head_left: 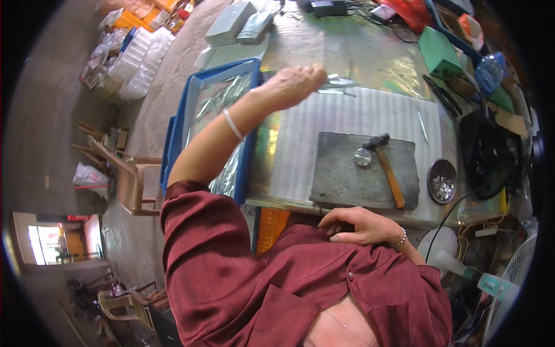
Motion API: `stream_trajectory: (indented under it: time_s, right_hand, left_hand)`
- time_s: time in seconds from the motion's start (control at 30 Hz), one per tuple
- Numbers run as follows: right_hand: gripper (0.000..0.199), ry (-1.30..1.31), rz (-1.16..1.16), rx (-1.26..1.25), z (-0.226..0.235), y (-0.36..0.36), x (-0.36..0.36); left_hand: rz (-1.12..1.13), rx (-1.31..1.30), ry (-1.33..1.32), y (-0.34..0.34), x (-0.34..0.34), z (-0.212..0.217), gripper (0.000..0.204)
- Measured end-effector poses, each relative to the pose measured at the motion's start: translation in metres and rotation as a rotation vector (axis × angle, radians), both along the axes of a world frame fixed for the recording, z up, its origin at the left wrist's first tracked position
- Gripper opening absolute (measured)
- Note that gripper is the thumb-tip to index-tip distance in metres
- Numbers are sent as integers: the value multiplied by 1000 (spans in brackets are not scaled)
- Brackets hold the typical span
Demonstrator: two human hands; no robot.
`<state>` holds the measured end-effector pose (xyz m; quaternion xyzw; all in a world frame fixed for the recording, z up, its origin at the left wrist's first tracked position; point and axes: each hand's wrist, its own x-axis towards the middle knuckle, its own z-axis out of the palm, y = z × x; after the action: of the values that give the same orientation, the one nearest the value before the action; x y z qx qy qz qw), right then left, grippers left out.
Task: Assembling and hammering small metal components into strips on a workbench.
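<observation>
My left hand reaches forward over the table with its fingers closed on a few thin shiny metal strips, held just past the far corner of a blue tray that holds several more strips. My right hand rests against my dark red shirt at the table's near edge, fingers loosely apart and holding nothing. Between the hands a dark grey slab lies on a white ribbed sheet. On the slab are a wooden-handled hammer and a small round metal piece.
A small round dish of metal bits sits right of the slab, with a loose strip beyond it. A green box, dark pliers, cables and clutter fill the far right. A white fan stands at lower right, chairs on the floor at left.
</observation>
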<state>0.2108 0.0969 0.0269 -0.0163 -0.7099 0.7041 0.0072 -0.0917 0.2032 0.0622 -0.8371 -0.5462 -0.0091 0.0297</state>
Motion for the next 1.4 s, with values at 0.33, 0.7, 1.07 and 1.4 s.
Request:
stream_trajectory:
  time_s: [0.33,0.7,1.07,1.4]
  right_hand:
    - [31,-57,-103,-104,-7,4,42]
    - [30,-64,-22,13,6,10,13]
    - [30,-90,-42,-77,-4,11,10]
    - [30,-96,8,-103,-14,20,3]
  left_hand:
    - [-22,-141,-113,50,90,-79,11]
    - [72,-374,-174,43,92,-53,50]
    - [161,-141,-35,-14,-39,-70,31]
    - [103,116,185,-2,-25,-64,16]
